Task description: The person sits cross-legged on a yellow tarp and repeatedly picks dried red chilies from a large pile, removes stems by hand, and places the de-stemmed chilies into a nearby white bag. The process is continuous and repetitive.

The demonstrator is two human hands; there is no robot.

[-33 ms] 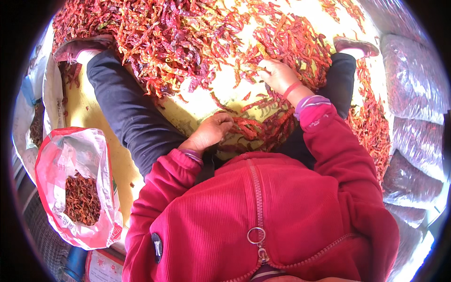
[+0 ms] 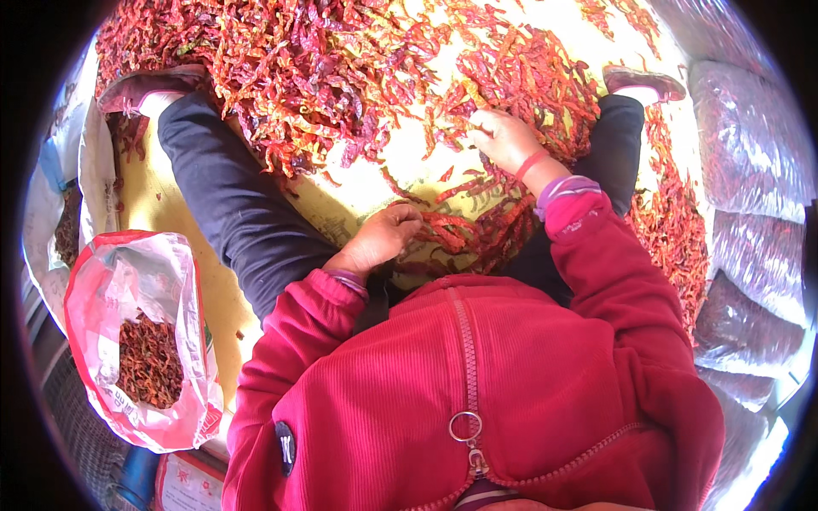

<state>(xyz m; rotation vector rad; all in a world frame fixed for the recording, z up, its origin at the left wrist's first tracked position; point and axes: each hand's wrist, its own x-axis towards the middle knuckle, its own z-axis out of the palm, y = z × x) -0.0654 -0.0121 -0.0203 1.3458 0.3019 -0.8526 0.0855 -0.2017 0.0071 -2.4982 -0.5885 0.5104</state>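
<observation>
My left hand [image 2: 385, 233] is low over the mat between my legs, its fingers curled together beside a small heap of dried red chili peppers [image 2: 503, 232]. Whatever those fingers hold is hidden. Farther forward and to the right, my right hand [image 2: 504, 140] has its thumb and fingers drawn together at the near edge of a larger spread of dried chilies [image 2: 537, 81]. I cannot make out what is between these fingertips. A big pile of dried red chilies [image 2: 298, 68] lies ahead, with a few single pods scattered between it and my hands.
On the left stands an open white and red bag [image 2: 192, 341] with darker chili pieces [image 2: 150, 362] inside. Filled clear plastic bags [image 2: 750, 145] line the right side. More chilies [image 2: 673, 230] lie beyond my right leg. Yellow matting [image 2: 141, 200] runs beneath everything.
</observation>
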